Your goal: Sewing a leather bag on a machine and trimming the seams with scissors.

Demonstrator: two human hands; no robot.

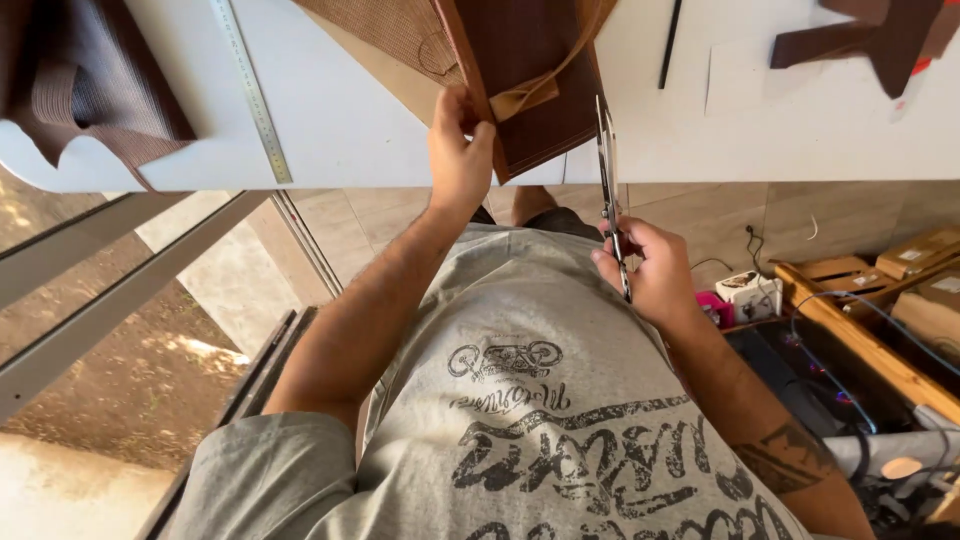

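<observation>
Brown leather piece is lying on the white table edge; your left hand is pinching its corner, while your right hand, closed, is holding scissors upright beside it.

Left hand extended forward on a nearly straight arm, fingers curled and thumb pressed down in a pinch. Right hand drawn nearer the torso, elbow bent, fingers closed in a grip. The right forearm bears a dark tattoo; both arms are bare below short sleeves.
</observation>
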